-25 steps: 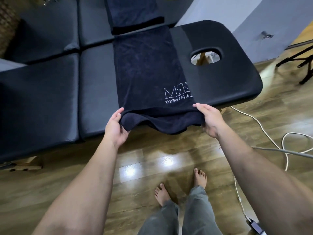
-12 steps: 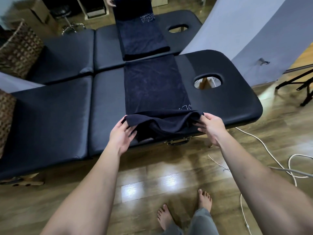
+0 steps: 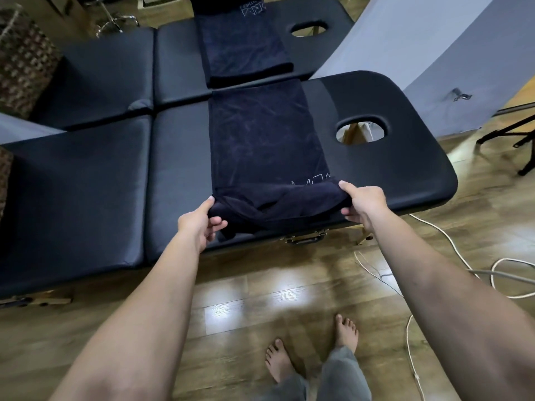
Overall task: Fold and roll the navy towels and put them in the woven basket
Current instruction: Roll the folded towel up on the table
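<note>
Now left hand (image 3: 199,224) and right hand (image 3: 362,202) each pinch near corner of navy towel (image 3: 266,140), near edge turned back into loose roll. Towel lies lengthwise on black massage table (image 3: 86,198), bare padding either side. Woven basket (image 3: 23,62) far left, well apart.

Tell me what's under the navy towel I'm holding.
The navy towel lies on the black massage table. Left hand and right hand grip its rolled near end, which covers most of the white lettering.
</note>
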Available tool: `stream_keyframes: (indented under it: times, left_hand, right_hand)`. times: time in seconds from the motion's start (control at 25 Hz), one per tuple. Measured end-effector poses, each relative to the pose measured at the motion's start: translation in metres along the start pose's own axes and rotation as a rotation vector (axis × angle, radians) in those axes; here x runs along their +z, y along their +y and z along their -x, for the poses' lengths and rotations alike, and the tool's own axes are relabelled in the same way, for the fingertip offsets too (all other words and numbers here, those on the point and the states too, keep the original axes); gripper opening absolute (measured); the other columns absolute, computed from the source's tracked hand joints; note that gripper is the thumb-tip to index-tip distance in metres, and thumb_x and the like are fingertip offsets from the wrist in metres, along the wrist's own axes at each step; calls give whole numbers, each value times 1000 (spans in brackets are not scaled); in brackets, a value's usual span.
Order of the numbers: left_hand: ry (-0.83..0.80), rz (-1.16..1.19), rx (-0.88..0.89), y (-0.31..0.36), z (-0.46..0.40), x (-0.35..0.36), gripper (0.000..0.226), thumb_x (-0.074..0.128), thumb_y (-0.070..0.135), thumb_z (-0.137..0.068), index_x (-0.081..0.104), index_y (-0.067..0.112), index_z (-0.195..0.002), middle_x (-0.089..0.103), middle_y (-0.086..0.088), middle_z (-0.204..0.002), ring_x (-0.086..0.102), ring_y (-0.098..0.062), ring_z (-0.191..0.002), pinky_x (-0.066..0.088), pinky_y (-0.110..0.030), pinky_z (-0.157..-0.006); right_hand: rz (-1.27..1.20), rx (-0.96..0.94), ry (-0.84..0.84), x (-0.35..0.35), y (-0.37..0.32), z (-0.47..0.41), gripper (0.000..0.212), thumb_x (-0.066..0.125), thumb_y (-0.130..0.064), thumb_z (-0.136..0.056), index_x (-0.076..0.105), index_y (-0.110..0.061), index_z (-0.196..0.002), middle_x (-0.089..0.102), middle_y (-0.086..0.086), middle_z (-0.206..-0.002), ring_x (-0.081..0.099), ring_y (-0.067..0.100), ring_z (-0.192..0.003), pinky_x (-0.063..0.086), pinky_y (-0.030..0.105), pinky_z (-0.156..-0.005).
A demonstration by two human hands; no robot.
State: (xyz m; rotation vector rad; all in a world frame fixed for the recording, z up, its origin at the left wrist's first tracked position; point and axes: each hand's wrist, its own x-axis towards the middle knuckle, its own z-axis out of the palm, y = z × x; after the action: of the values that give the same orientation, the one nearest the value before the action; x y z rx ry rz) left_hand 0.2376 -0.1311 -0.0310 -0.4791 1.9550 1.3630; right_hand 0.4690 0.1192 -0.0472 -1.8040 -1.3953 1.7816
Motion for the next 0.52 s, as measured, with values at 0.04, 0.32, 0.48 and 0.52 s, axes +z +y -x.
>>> stream_keyframes:
  times: [0.04, 0.32, 0.48, 0.52]
  left_hand:
    - [-6, 25, -41, 1, -4, 1, 27, 72, 48, -89, 61, 26, -101, 63, 7, -51, 74, -13, -58, 32, -22, -51]
    - [-214, 405, -213, 6, -27, 13, 39, 40, 35, -109, 48, 24, -146, 76, 1, -106, 75, -17, -96, 59, -32, -75]
    - [-234, 598, -147, -2, -34, 23, 55, 33, 24, -109, 16, 14, -160, 51, -12, -150, 51, -31, -137, 44, -51, -110]
    - [-239, 634, -108, -3, -36, 25, 56, 33, 24, -109, 14, 15, -161, 46, -11, -154, 47, -31, -141, 42, -51, -113]
  right_hand:
    - [-46, 59, -25, 2, -2, -3, 33, 75, -38, -88, 59, -12, -100, 60, 7, -88, 66, 23, -55, 57, 34, -57]
    - [-339, 216, -103, 12, -9, -19, 21, 66, -24, -98, 58, -6, -106, 47, 10, -74, 73, 32, -58, 62, 42, -54]
    - [-231, 132, -100, 20, -4, -23, 24, 58, -25, -102, 63, -6, -89, 71, 18, -98, 74, 28, -78, 61, 38, -72]
    - [-164, 37, -86, 23, -3, -21, 24, 59, -27, -101, 65, -8, -87, 73, 18, -100, 74, 28, -83, 61, 39, -77]
